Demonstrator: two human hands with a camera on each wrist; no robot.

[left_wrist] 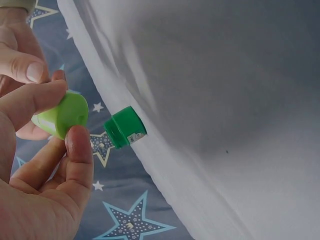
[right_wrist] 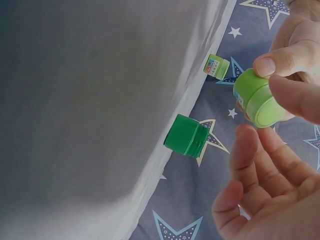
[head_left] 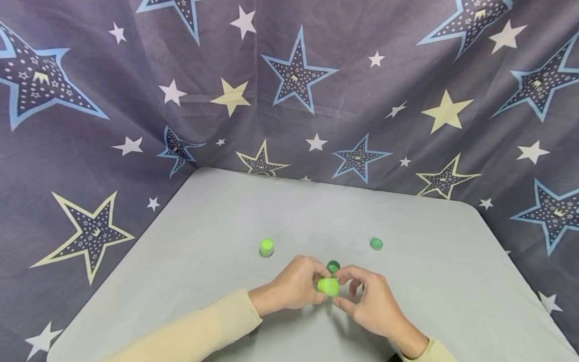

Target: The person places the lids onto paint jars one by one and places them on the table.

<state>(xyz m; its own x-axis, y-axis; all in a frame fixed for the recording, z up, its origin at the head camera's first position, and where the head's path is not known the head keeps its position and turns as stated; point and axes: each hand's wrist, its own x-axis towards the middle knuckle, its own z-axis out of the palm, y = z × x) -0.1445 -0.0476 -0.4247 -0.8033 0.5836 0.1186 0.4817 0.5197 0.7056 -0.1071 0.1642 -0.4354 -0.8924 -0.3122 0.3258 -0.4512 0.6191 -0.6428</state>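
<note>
The left hand point(head_left: 294, 285) pinches a lime jar point(head_left: 326, 286) above the tabletop point(head_left: 203, 241), well in from the far edge. The jar's long axis runs sideways, its lid end point(right_wrist: 268, 113) facing the right hand point(head_left: 374, 301), whose fingers curve round it; contact is unclear.

I've got a table point(head_left: 226, 211) in front of me. Standing lime jar point(head_left: 267, 248) nearer its left edge, green lid point(head_left: 376, 244) nearer the right, open green jar point(head_left: 333, 266) between, closer to me. Starry cloth point(head_left: 353, 120) behind far edge.
</note>
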